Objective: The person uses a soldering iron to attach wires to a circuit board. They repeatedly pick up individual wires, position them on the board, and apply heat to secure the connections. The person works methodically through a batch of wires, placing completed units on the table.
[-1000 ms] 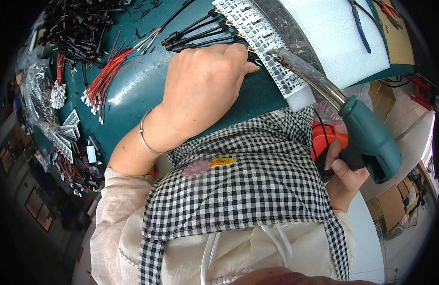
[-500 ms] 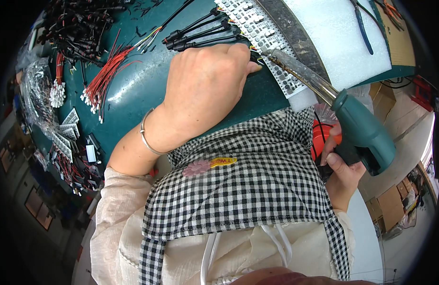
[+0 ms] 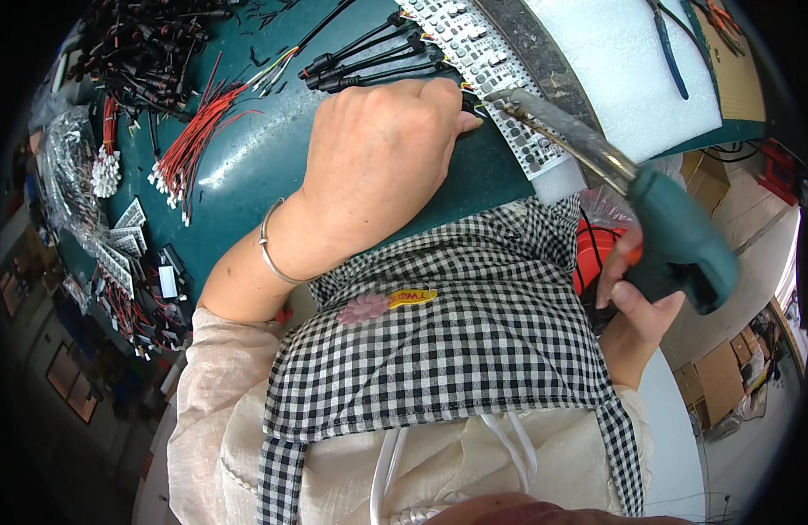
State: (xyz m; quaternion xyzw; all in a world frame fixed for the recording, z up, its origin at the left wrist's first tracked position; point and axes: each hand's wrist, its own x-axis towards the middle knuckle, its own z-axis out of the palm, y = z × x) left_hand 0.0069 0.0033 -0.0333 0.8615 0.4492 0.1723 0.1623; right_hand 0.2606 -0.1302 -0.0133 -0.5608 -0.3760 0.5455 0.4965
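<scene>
The left hand (image 3: 377, 149) is curled back-up over the green tabletop (image 3: 268, 149), its fingers folded in and mostly hidden. The thumb tip is seen by the thin wires at the left edge of the white circuit-board strip (image 3: 478, 57); whether anything is pinched cannot be told. By the right hand (image 3: 638, 302), part hidden, a green soldering gun (image 3: 684, 232) is gripped at its handle, thumb on the near side. Its slim metal tip is held over the strip's near part, but contact cannot be made out.

The strip is flanked on the right by a dark bar (image 3: 544, 57), and that by white foam (image 3: 627, 79). Black cables (image 3: 369, 63) are laid against its left edge, just beyond the left hand. The tabletop's near edge is met by the checked apron (image 3: 447, 350). Bare green surface is left between the hand and the red wires (image 3: 207, 131) to its left, and between its knuckles and the strip's near end. The gun's body is held beyond the tabletop's near edge.
</scene>
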